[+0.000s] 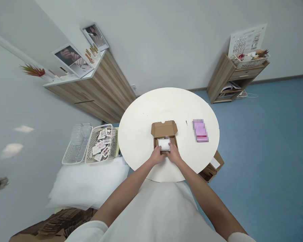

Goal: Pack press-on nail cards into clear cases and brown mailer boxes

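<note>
A small brown cardboard mailer box [164,129] lies on the round white table with its lid folded back, away from me. Inside it is a white packet [164,144], apparently soft wrapping; whatever it may contain is hidden. My left hand [156,155] grips the packet's near left side, thumb on top. On the near right side, my right hand [174,154] holds the same packet, its fingers partly hidden by the box. Both hands reach over the box's front wall.
The round table [138,111] also carries a blurred pink-purple item [200,131] on the right and a tiny dark object [186,123]. Left of it stand a white basket of small packs [87,159] and a clear-container basket [65,158]. An open carton [218,158] sits below right.
</note>
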A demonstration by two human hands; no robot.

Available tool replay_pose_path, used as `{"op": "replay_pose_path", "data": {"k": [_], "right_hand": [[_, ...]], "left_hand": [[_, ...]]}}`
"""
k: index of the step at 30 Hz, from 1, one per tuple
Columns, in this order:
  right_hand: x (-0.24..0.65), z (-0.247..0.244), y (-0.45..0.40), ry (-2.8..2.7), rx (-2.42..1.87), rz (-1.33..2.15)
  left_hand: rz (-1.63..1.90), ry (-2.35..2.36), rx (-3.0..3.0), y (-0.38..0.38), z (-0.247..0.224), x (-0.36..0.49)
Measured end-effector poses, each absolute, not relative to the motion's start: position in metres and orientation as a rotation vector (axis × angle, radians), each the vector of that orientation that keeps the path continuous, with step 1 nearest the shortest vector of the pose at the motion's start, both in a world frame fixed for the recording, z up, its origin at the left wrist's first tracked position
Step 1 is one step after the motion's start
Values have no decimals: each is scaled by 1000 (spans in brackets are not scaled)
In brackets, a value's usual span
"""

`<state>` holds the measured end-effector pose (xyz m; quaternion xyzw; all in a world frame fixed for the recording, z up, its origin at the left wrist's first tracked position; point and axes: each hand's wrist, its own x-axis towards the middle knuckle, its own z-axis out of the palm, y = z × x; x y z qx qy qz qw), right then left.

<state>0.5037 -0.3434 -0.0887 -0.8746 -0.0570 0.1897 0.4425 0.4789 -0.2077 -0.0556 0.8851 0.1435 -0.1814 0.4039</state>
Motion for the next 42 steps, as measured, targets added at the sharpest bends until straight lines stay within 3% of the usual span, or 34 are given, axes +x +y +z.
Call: {"op": "replay_pose_path", "data": {"k": [11, 15, 19, 25, 42], "right_hand": [[503, -65, -353, -314, -2089, 307], [537, -55, -374, -93, -1979, 159], [576, -65, -394, 320, -1650, 401], [606, -82, -395, 361, -1307, 694], [537, -45, -373, 89, -1590, 552]], "left_hand": [[-291, 288, 2229, -197, -44, 480], [-118, 512, 2148, -174, -38, 495], [-214, 773, 1852, -150, -40, 520], [-348, 812, 1538, -144, -45, 550], [-454, 403, 1690, -127, -22, 502]]}}
